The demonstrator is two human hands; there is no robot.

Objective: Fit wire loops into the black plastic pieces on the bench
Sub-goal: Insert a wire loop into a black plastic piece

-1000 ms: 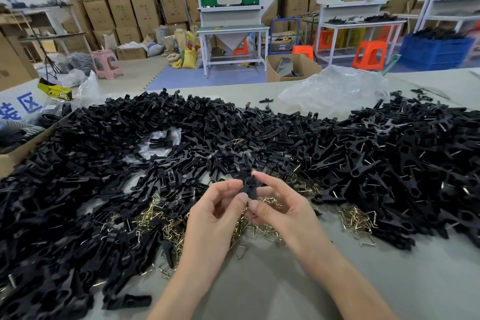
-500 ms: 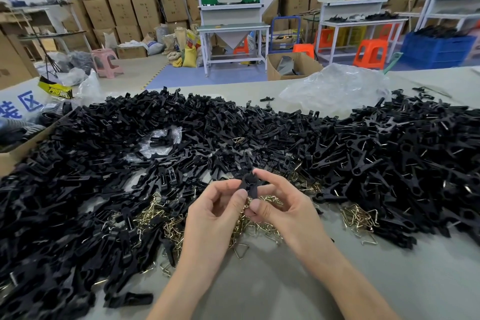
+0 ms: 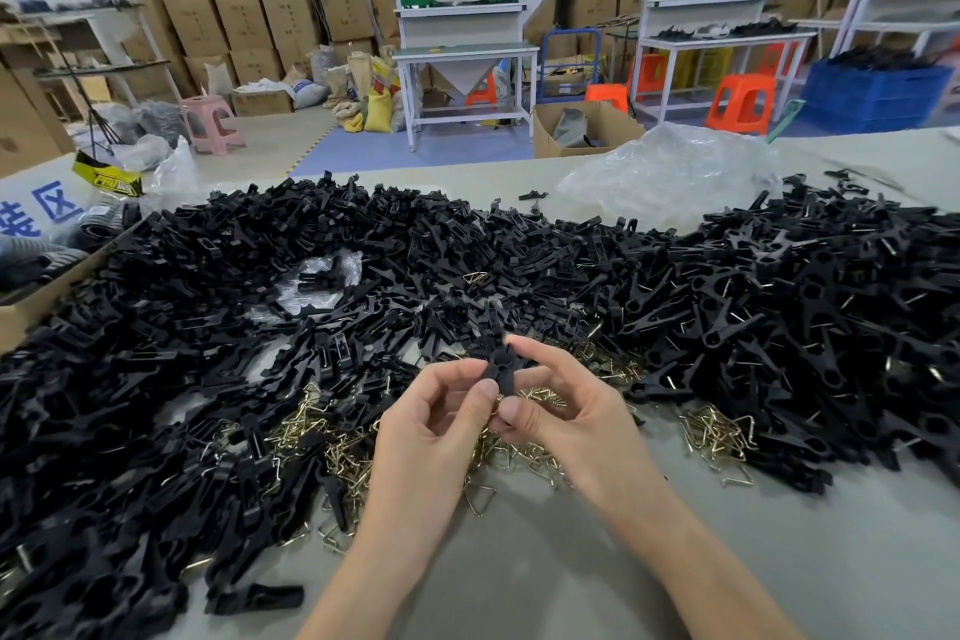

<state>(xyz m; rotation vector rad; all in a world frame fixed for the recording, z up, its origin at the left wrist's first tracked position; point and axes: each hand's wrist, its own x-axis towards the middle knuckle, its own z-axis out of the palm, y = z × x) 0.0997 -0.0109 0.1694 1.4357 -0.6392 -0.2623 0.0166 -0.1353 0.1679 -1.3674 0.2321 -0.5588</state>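
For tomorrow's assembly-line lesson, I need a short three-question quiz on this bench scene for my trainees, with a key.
1. True or false: the left hand and right hand together hold one black plastic piece.
2. The wire loops lie: A) in a blue crate; B) loose on the bench near the hands; C) in a cardboard box.
3. Fill in: the clear plastic bag lies on the bench's far ____ side.
Key: 1 true; 2 B; 3 right.
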